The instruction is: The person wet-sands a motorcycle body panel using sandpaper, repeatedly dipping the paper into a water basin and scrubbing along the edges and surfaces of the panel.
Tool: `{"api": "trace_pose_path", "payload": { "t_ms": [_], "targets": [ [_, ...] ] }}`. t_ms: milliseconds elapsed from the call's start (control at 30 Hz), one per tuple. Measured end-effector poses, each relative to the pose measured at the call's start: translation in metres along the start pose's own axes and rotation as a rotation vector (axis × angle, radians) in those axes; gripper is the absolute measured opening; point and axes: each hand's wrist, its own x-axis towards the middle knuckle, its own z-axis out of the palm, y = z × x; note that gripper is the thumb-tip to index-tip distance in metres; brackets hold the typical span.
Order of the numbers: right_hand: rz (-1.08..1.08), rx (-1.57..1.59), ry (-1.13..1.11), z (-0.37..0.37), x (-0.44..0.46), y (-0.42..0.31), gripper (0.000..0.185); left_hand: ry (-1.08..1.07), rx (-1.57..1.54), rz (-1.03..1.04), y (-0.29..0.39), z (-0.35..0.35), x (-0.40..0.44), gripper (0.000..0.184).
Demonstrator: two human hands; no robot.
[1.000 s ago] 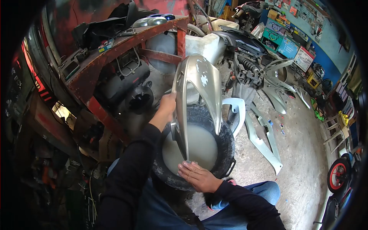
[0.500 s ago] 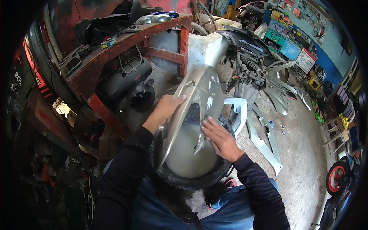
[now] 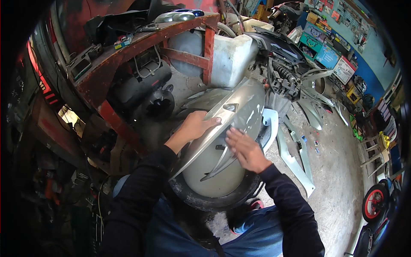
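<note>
A silver-gray motorcycle body panel (image 3: 249,99) is tilted over a black tub (image 3: 188,196) of cloudy water (image 3: 218,182). My left hand (image 3: 198,129) grips the panel's long edge, thumb on the outer face and the other fingers hidden behind. My right hand (image 3: 247,150) lies against the panel's curved face near the cut-out, its fingers stretched and slightly blurred. Whether anything sits beneath that palm is hidden. Wet, shiny patches show on the panel, and its narrow pointed strip hangs over the water.
A red workbench (image 3: 171,32) carries dark parts and small tools. Below it sits a black compressor tank (image 3: 141,79). Pale body panels (image 3: 295,160) lie on the concrete floor at right. A partly dismantled motorcycle (image 3: 282,64) stands behind, and a red-rimmed wheel (image 3: 375,204) is far right.
The panel has swung lower and tipped to the right, showing more of its edge. My left hand has moved right and slightly down with it; my right hand stays against the panel.
</note>
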Motion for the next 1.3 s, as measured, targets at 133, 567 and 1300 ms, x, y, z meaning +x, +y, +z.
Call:
{"api": "trace_pose_path", "payload": {
  "t_ms": [133,567,1300],
  "targets": [
    [0.015,-0.036,0.037,-0.008,0.002,0.001,0.04,-0.038,-0.033,0.084,0.015,-0.004,-0.009,0.053],
    [-0.046,-0.085,0.008,0.01,-0.012,-0.029,0.045,-0.081,-0.096,0.03,0.002,-0.003,-0.003,0.051],
    [-0.205,-0.22,-0.147,0.039,-0.023,-0.06,0.051,0.001,-0.343,-0.192,-0.013,-0.018,0.018,0.056]
  ]
}}
